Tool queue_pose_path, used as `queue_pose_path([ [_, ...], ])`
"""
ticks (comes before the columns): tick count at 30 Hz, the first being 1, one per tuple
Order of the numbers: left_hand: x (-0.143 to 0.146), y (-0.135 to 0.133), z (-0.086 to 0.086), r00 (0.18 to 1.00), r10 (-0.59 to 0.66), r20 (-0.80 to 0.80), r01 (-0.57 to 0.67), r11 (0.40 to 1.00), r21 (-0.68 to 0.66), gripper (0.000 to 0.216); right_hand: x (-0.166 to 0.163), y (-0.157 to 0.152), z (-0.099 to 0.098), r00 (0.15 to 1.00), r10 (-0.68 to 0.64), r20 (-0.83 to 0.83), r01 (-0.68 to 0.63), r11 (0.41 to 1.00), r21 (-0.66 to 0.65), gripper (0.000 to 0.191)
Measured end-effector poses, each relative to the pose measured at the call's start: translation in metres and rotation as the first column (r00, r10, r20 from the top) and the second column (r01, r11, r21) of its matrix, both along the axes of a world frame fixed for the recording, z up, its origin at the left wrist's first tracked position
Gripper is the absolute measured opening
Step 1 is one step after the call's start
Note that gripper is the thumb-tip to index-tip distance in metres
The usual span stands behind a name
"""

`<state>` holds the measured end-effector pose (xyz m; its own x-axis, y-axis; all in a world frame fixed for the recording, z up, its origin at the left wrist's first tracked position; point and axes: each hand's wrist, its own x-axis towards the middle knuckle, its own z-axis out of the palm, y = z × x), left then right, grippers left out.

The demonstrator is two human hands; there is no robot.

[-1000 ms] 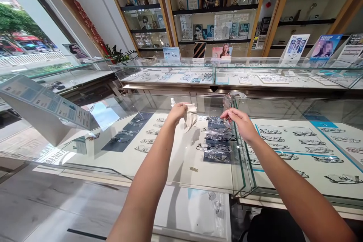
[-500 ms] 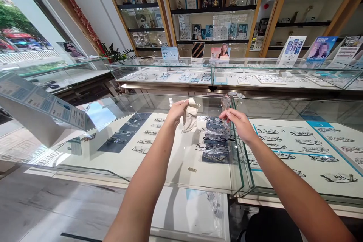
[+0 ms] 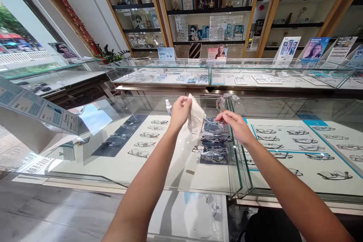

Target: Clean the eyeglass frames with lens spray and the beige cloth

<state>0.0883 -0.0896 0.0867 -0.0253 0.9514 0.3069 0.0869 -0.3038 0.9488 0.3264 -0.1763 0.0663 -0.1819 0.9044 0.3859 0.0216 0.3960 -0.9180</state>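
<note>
A pale cream cleaning cloth [image 3: 196, 116] hangs from the fingers of my left hand [image 3: 180, 111], which pinches it near its top corner above the glass counter. My right hand [image 3: 235, 124] grips a pair of eyeglasses [image 3: 220, 103] with thin rims; they stand on end, one lens above my fingers and the other partly below. Cloth and glasses are a short way apart. Just behind my left hand stands a small white spray bottle [image 3: 168, 106], its lower part covered by the hand.
Rows of glasses [image 3: 212, 148] lie inside the glass display case [image 3: 176, 181] under my hands. A folded cardboard sign [image 3: 42, 117] stands at the left. Another glass counter [image 3: 159, 69] with small signs crosses the back, before shelves. A drawer [image 3: 187, 219] shows below the case.
My left hand has moved slightly right with the cloth, closer to the eyeglasses, and more of the bottle shows. The cloth hangs more spread out. The view has shifted slightly.
</note>
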Motion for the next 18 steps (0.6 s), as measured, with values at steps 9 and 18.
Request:
queue_pose_path([
  [9,0.014,-0.014,0.007,0.965,-0.216,0.146,0.218,0.976,0.000,0.029,-0.002,-0.001,-0.001,0.999,0.022,-0.035,-0.023,0.999,-0.037,0.035],
  [18,0.045,-0.043,0.000,0.911,-0.393,0.124,0.350,0.897,0.268,0.041,-0.007,-0.004,0.003,0.995,0.048,-0.086,-0.054,0.996,-0.077,0.037],
])
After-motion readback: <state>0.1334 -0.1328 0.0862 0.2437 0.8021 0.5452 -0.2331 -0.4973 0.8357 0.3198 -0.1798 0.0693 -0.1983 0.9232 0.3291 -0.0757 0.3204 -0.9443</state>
